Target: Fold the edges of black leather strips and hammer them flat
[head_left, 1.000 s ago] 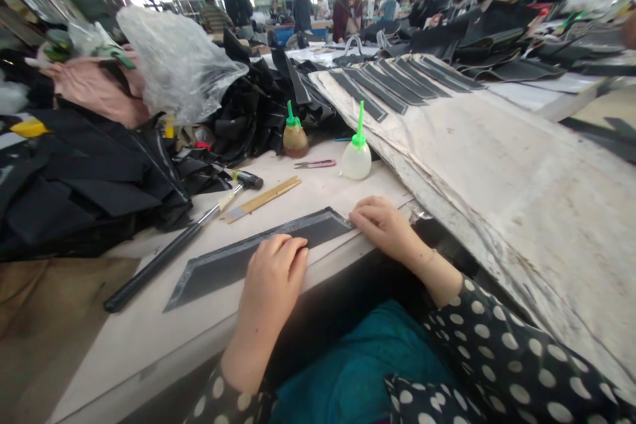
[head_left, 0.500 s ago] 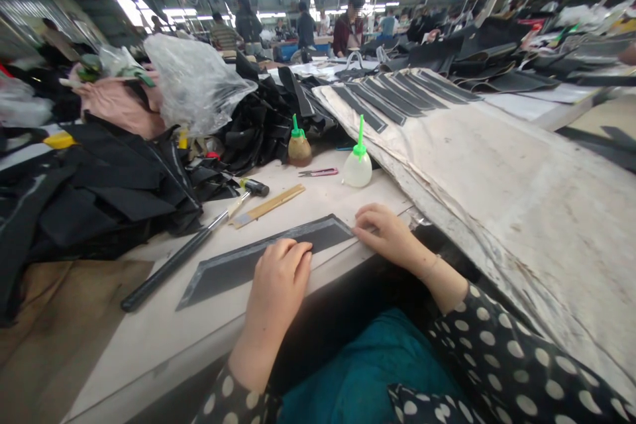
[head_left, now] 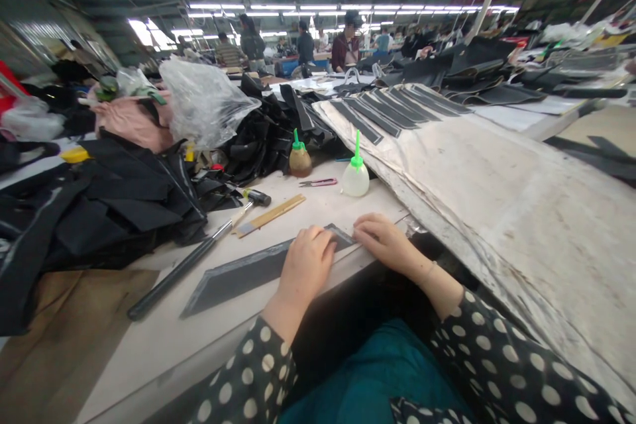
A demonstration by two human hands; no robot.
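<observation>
A long black strip (head_left: 243, 280) with a paler grey border lies on the pale worktop near its front edge. My left hand (head_left: 307, 265) is over the right half of the strip, its fingers together and bent down onto it. The fingertips of my left hand are partly hidden. At the strip's right end, my right hand (head_left: 380, 238) has its thumb and fingers closed on the corner. Only a small gap separates the two hands.
Beyond the strip lie a hammer (head_left: 191, 269), a wooden ruler-like stick (head_left: 271, 215) and pink thread snips (head_left: 318, 182). Two green-tipped squeeze bottles, one clear (head_left: 355, 180) and one brown (head_left: 300, 163), stand behind. Black pieces (head_left: 124, 192) are heaped left; a cloth-covered board (head_left: 497, 192) slopes right.
My left hand has slid right along the strip, closer to my right hand. My right hand stays at the strip's right end. The camera view has tilted up slightly.
</observation>
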